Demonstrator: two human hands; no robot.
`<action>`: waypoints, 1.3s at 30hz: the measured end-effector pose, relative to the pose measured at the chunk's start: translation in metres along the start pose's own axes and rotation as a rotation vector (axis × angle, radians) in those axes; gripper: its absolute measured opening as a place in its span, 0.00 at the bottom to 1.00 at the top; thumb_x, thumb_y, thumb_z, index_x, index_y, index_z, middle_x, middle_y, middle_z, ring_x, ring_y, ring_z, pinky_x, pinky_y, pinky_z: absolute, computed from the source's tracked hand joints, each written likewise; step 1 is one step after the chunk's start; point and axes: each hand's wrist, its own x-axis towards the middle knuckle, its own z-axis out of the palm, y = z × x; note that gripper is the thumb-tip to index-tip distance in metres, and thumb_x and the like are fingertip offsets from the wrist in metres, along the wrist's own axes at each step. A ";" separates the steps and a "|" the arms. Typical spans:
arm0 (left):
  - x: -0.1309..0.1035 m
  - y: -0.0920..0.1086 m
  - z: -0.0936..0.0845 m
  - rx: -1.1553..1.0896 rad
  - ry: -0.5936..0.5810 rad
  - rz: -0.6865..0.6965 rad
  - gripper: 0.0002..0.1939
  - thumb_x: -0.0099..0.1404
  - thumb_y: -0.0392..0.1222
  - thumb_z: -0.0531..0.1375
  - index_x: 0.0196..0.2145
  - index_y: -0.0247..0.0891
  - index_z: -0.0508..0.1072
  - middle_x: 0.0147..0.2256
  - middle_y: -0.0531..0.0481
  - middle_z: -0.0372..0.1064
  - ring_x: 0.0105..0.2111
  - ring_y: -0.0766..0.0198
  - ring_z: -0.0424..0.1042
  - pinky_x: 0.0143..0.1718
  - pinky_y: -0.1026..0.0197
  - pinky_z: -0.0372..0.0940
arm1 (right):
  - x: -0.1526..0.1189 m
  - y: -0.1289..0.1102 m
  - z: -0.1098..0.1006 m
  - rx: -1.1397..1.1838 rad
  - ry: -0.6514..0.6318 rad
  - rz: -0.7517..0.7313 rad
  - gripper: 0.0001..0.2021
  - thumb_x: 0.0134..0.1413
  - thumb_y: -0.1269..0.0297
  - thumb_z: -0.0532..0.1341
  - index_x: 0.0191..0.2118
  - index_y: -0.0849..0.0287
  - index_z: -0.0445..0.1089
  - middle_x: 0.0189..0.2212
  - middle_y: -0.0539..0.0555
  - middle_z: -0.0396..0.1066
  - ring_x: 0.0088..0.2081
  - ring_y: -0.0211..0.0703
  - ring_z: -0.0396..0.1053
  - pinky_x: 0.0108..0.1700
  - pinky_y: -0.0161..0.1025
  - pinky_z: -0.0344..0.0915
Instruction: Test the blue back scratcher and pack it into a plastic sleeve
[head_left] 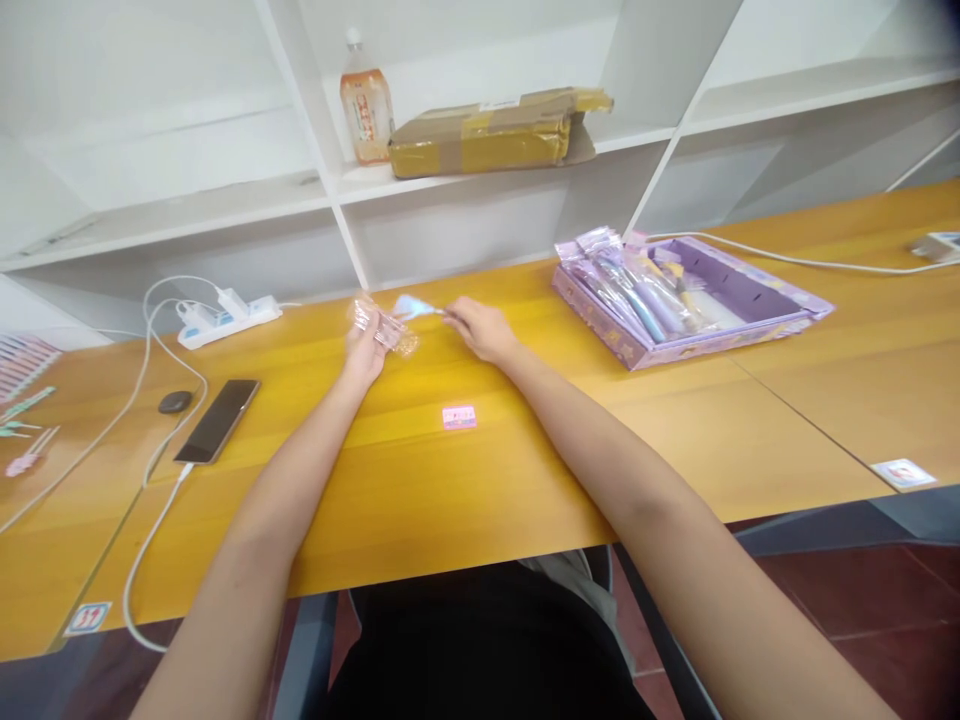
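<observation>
My left hand [365, 352] is closed on a crinkled clear plastic wrapper [390, 332] over the middle of the table. Just to its right, my right hand [482, 328] pinches the thin dark end of a small item with a pale blue, wider head [412, 307]. That head points left, close to the wrapper; blur hides what kind of thing it is. Below both hands, a small pink printed card [459, 416] lies flat on the wooden table [450, 510].
At right stands a purple tray-like box [757, 268] with several plastic-wrapped items. A phone [219, 420] on a white cable, a black round object [175, 402] and a power strip [231, 322] lie at left. The shelf holds a bottle [366, 110] and a taped cardboard box [487, 140].
</observation>
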 end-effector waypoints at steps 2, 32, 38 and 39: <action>0.002 0.000 0.000 -0.031 0.067 0.025 0.09 0.76 0.47 0.68 0.45 0.43 0.73 0.42 0.47 0.85 0.50 0.55 0.86 0.58 0.50 0.79 | -0.003 -0.003 -0.002 -0.114 -0.167 -0.087 0.21 0.83 0.48 0.51 0.57 0.55 0.77 0.56 0.59 0.78 0.53 0.51 0.75 0.50 0.41 0.65; -0.021 0.004 0.030 -0.334 0.110 -0.076 0.09 0.86 0.44 0.53 0.55 0.42 0.71 0.61 0.36 0.80 0.63 0.53 0.80 0.68 0.46 0.71 | 0.002 -0.034 0.017 -0.133 -0.234 0.170 0.23 0.82 0.49 0.53 0.55 0.60 0.79 0.54 0.64 0.81 0.50 0.57 0.77 0.46 0.44 0.64; -0.005 0.028 0.010 -0.392 0.270 -0.034 0.17 0.88 0.46 0.48 0.59 0.37 0.72 0.57 0.37 0.82 0.61 0.59 0.81 0.63 0.56 0.76 | 0.002 -0.020 0.019 -0.036 -0.317 0.046 0.18 0.81 0.54 0.56 0.52 0.58 0.81 0.49 0.59 0.83 0.46 0.50 0.76 0.44 0.41 0.61; -0.005 0.028 0.009 -0.393 0.268 -0.033 0.17 0.88 0.46 0.48 0.59 0.36 0.73 0.57 0.36 0.82 0.61 0.59 0.81 0.63 0.56 0.76 | 0.002 -0.019 0.020 -0.019 -0.319 0.026 0.18 0.80 0.54 0.56 0.52 0.57 0.81 0.48 0.59 0.83 0.45 0.49 0.76 0.43 0.40 0.60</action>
